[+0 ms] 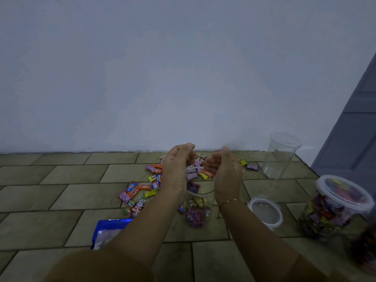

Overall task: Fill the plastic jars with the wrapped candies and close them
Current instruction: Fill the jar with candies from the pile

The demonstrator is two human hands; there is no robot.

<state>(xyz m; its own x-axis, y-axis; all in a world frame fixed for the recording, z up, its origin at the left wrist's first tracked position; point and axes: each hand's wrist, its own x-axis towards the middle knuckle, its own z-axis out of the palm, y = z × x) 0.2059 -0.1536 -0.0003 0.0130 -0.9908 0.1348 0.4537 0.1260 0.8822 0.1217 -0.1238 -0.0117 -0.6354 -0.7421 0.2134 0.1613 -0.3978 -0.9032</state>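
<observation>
**Mid-fill: candies going into the open jar**

You are on the filling step. Your left hand [176, 171] and right hand [225, 171] are raised side by side above the open jar [198, 208], which stands on the floor [61, 200] between your forearms and looks partly full. Both hands are cupped with fingers curled inward and palms facing each other; candies show between them, but whether either hand actually holds any, you cannot tell.

More wrapped candies [142, 190] lie loose on the floor, left of and beyond the jar. Its likely lid [265, 211] lies just right. A filled, lidded jar [333, 208] stands at near right, an empty jar [280, 155] farther back.

Next, probably scoop another handful from the left pile.
</observation>
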